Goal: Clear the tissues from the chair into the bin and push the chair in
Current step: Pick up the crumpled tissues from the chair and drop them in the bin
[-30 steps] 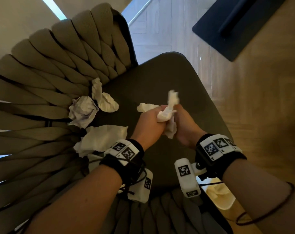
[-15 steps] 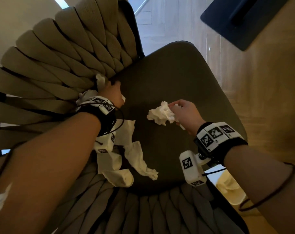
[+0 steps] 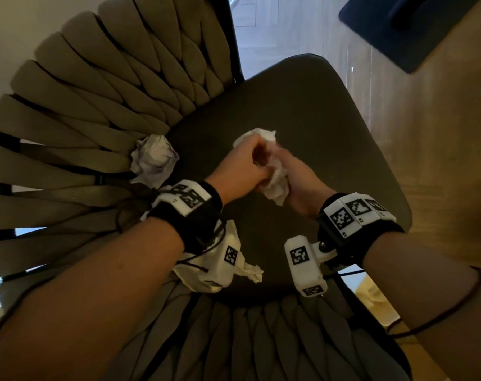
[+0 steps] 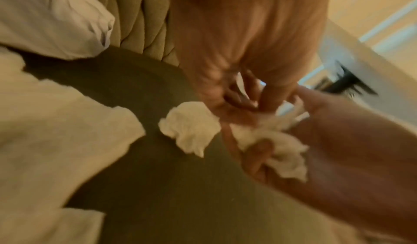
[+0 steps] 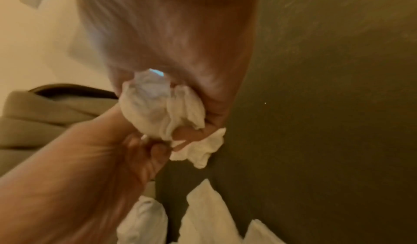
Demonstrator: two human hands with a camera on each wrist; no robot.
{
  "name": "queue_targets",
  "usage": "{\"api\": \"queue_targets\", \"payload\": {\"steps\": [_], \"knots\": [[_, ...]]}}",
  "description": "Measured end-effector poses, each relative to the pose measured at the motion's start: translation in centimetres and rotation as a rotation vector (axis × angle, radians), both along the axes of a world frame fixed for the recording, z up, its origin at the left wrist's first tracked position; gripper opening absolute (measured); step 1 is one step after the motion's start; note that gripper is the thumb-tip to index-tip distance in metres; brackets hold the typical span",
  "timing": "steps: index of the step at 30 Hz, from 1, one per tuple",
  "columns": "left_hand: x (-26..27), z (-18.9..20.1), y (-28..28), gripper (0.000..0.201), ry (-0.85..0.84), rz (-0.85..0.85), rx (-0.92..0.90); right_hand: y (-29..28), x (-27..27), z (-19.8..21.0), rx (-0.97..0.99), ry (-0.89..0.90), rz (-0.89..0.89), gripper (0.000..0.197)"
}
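Over the dark seat of the olive woven chair, my two hands meet. My left hand pinches a white tissue and presses it against the wad that my right hand grips. In the left wrist view my left hand holds a tissue and the right hand's thumb clamps the wad. The right wrist view shows my right hand curled round the wad. A crumpled tissue lies at the seat's left edge. More tissues lie under my left wrist.
The woven backrest curves around the seat on the left and near side. Wooden floor lies to the right, with a dark blue mat at the top right. A pale object shows on the floor beside the chair, mostly hidden.
My left hand was reaching to a tissue by the backrest. It has come back to the middle of the seat with a tissue and now meets the right hand's wad.
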State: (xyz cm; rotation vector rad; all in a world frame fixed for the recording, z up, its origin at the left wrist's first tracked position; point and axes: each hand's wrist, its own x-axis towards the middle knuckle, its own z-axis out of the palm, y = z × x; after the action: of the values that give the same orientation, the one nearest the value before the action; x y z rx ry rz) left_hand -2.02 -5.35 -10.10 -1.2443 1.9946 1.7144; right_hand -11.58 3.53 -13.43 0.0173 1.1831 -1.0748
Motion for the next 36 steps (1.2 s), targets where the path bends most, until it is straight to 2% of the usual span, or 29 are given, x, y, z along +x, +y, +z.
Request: {"api": "queue_targets", "payload": {"steps": [3,5,6,8,10,12,14,16,18,19,24,26,28,31,32,33,36], "knots": [[1.6,-0.7,0.0,0.043,-0.098,-0.006,-0.32,-0.1,1.2,-0.4,0.093,0.244,0.149,0.032],[3.4,-0.9,-0.4,0.061,-0.228,-0.029,-0.354,-0.1,1.4,-0.9,0.11,0.382,0.18,0.024],[4.5,-1.1,-0.6,0.071,-0.351,-0.087,-0.368,0.1,1.4,-1.1,0.124,0.458,0.195,0.025],[6.8,-2.1,0.0,0.09,-0.641,-0.311,-0.423,0.5,1.0,-1.6,0.149,0.557,0.253,0.031],[8.7,-3.5,1.4,0.1,-0.768,-0.463,-0.452,0.9,0.6,-1.7,0.164,0.611,0.369,0.036],[9.3,-4.8,3.0,0.094,-0.798,-0.485,-0.433,1.4,0.3,-1.9,0.157,0.62,0.459,0.044],[9.4,-5.6,4.0,0.074,-0.807,-0.513,-0.436,1.8,0.1,-1.8,0.134,0.643,0.485,0.044],[9.1,-5.9,4.2,0.047,-0.766,-0.605,-0.45,2.1,-0.2,-1.7,0.098,0.682,0.495,0.035],[9.0,-6.0,3.8,0.033,-0.665,-0.702,-0.428,2.2,-0.4,-1.5,0.087,0.697,0.478,0.025],[8.9,-5.7,3.5,0.029,-0.612,-0.697,-0.426,2.4,-0.4,-1.5,0.086,0.709,0.462,0.022],[9.0,-1.5,0.9,0.01,-0.399,-0.297,-0.357,3.0,-0.9,-1.3,0.085,0.733,0.39,0.024],[9.2,-0.7,0.7,0.008,-0.387,-0.267,-0.271,3.2,-0.9,-1.3,0.089,0.719,0.374,0.025],[9.1,-1.2,2.1,0.02,-0.471,-0.435,-0.231,3.4,-0.9,-1.4,0.081,0.725,0.358,0.024],[8.8,-3.6,5.2,0.075,-0.612,-0.843,-0.331,3.9,-0.9,-1.6,0.079,0.77,0.357,0.023],[8.5,-4.4,5.9,0.086,-0.62,-0.973,-0.35,4.1,-0.9,-1.7,0.084,0.777,0.356,0.023],[8.1,-5.0,6.4,0.09,-0.603,-1.105,-0.364,4.1,-0.9,-1.8,0.086,0.783,0.354,0.023],[6.9,-5.9,7.0,0.079,-0.502,-1.476,-0.319,4.4,-0.9,-1.9,0.086,0.793,0.349,0.024]]}}
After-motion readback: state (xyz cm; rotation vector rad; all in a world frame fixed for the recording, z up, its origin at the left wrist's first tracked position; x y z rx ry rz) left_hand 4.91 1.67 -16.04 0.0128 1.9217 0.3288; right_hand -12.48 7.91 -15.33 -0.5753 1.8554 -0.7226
